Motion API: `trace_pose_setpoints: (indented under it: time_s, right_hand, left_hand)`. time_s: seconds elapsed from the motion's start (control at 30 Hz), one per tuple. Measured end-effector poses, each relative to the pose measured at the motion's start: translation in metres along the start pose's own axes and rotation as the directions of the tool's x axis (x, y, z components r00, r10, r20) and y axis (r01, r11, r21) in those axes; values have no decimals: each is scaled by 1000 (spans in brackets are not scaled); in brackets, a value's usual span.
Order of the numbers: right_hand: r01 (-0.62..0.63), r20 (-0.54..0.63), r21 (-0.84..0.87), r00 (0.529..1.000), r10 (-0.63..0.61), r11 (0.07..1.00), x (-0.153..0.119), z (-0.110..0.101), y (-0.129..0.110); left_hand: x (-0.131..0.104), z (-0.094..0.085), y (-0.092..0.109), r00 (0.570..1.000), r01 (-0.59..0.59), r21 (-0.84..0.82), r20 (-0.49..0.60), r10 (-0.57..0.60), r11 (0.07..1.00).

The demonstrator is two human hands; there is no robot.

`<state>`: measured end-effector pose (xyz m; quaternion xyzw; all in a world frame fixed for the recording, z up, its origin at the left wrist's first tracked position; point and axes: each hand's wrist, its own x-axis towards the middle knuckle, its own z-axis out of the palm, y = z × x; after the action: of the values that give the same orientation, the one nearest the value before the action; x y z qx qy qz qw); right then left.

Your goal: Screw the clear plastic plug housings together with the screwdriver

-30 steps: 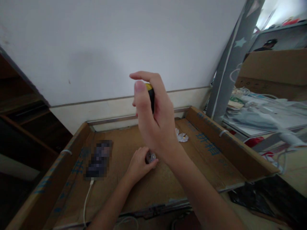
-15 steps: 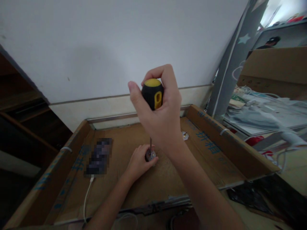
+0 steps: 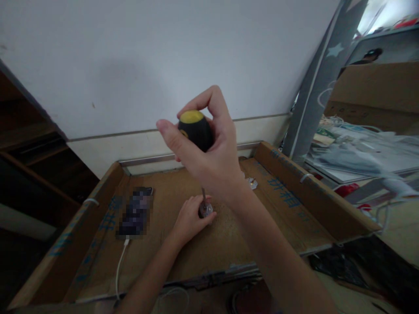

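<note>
Yellow-and-black screwdriver (image 3: 197,136), leaning, handle within the right hand (image 3: 218,163): fingers curled loosely about it, thumb tip jutting free. Small clear piece (image 3: 207,211), on the floor of the cardboard tray (image 3: 163,192), clamped between thumb and fingers of the left hand (image 3: 189,219); shaft reaching down to it. Likely faults: tip slipping, through the lean and slack grasp, marking the piece or jabbing nearby fingers; piece twisting, if the left pinch is weak. Obscured: upper shaft, behind the right hand; exact tip seating, too small to tell; second clear piece (image 3: 252,183), detail blurred; phone (image 3: 135,213), pixelated.
</note>
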<state>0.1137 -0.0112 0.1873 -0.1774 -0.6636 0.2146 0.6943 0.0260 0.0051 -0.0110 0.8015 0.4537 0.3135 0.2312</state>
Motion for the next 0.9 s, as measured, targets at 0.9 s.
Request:
trace_pose_setpoints:
  time_s: [0.9]
  right_hand:
    - [-22, -24, 64, 999, 24, 998, -14, -11, -11]
  left_hand:
    - [-3, -6, 7, 1000, 7, 47, 10, -8, 999]
